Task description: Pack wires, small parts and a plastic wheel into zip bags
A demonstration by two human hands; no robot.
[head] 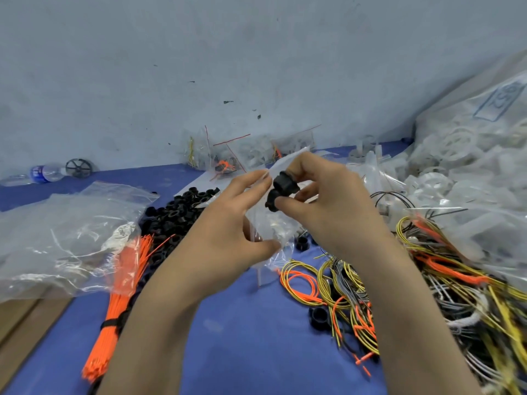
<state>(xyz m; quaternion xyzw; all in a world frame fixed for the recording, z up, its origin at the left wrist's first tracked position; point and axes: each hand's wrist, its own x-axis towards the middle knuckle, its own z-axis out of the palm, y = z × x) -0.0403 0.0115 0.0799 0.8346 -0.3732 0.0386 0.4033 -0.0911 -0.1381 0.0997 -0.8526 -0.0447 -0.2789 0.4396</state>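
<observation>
Mid-task. Right hand (322, 201) pinching two black plastic ring parts (281, 192) at mouth of clear zip bag (271, 226), gripped by left hand (228, 223). Filled bags (228, 158) behind; tangled yellow, orange and grey wires (356, 295) unpacked.

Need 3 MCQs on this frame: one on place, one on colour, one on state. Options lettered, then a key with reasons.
1. Where does the plastic bottle lie?
A. far left, by the wall
B. among the wire coils
C. inside a bag

2. What colour is the tied bundle of straight wires?
A. yellow
B. orange
C. grey

3. What does the right hand hold?
A. nothing
B. a wire coil
C. two black parts

Key: 1 A, it lies on the blue cloth by the wall. 2 B, its strands are orange under a black tie. 3 C, fingers pinch them at the mouth of the zip bag that the left hand holds.
</observation>
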